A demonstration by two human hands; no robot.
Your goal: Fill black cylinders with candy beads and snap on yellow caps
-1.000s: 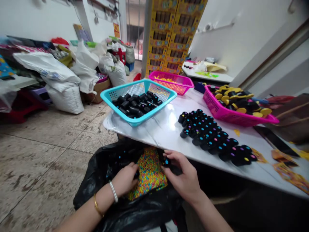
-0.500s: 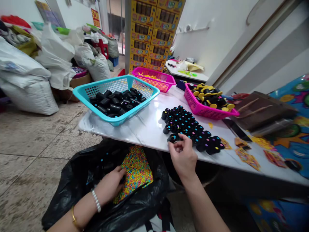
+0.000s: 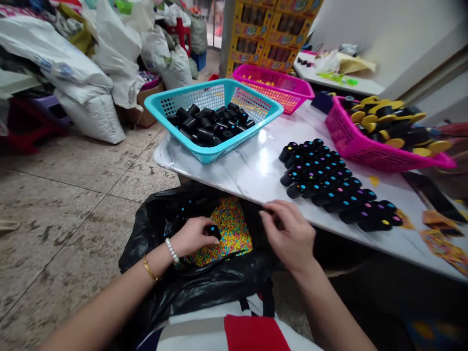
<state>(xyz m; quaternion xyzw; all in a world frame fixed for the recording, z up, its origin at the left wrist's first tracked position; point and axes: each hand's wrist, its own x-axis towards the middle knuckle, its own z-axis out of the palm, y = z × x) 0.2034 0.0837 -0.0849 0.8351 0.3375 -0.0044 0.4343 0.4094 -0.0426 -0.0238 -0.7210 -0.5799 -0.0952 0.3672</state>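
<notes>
The left hand (image 3: pixel 192 237) pinches a black cylindrical cap (image 3: pixel 214 232) (long axis tilted rightward).

The bench top (image 3: pixel 223 175) at centre is smooth, glossy and marble-patterned. At upper centre, the turquoise plastic basket (image 3: pixel 157 103) and, at right, the magenta plastic basket (image 3: pixel 351 141) have moulded mesh walls. At lower centre, the black plastic bag (image 3: pixel 153 253) looks thin and shiny. The black cylinders (image 3: pixel 204 135) look matt. The floor tiles (image 3: pixel 62 243) at lower left look worn and rough.
</notes>
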